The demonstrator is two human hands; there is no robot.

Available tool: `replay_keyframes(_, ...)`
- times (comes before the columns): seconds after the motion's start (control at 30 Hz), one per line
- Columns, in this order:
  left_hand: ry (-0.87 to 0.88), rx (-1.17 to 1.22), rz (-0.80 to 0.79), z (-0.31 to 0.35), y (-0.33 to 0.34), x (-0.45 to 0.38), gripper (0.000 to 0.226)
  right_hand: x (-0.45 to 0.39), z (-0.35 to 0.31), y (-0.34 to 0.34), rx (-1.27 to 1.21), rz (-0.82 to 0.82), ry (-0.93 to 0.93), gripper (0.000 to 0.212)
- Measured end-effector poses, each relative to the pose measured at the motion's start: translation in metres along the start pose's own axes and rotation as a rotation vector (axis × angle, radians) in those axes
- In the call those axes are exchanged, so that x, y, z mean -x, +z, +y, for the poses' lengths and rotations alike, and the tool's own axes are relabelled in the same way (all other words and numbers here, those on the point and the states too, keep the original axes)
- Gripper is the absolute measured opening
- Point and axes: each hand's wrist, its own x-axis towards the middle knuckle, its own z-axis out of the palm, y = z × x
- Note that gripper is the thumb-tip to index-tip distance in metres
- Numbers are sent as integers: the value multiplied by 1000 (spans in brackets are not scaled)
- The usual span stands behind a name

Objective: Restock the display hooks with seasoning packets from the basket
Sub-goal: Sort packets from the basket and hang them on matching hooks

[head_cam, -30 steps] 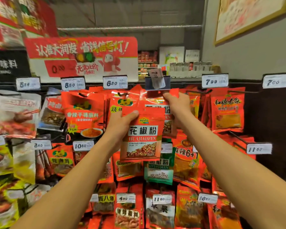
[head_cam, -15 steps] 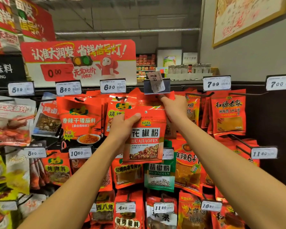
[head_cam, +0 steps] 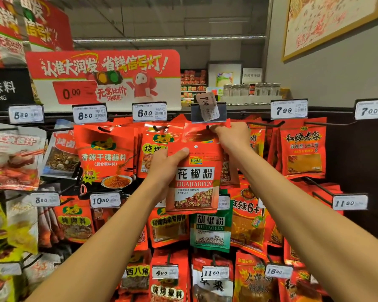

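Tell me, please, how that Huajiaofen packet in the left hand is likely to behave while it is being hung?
The Huajiaofen packet is a thin, glossy pouch, so it probably flexes and may feel slippery. The left hand holds it by one upper edge alone, which suggests it is light. Its small punched hole sits near the top, so it would likely swing on a hook.

Red packet (head_cam: 193, 182), white label, black characters
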Motion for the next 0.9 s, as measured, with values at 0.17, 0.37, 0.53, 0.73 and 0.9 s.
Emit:
replay_keyframes(0.17, 7, -20, -6, -1, 1, 2, 10, -15, 9, 14, 217, 49, 100, 48)
replay_keyframes(0.37, 2, 20, 37, 3, 0, -1, 20, -30, 4, 19, 473, 0, 90, 55)
replay_keyframes(0.53, -9, 12, 27, 2, 8, -8, 18, -21, 15, 2, 503, 10, 13, 51)
replay_keyframes(0.73, 1, 26, -6, 12, 30, -31, 29, 5, 27, -28, -309, -67, 22, 28)
replay_keyframes(0.9, -21, -29, 52, 18, 46, -47, 18, 15, 20, -24, -304, -229, -24, 24)
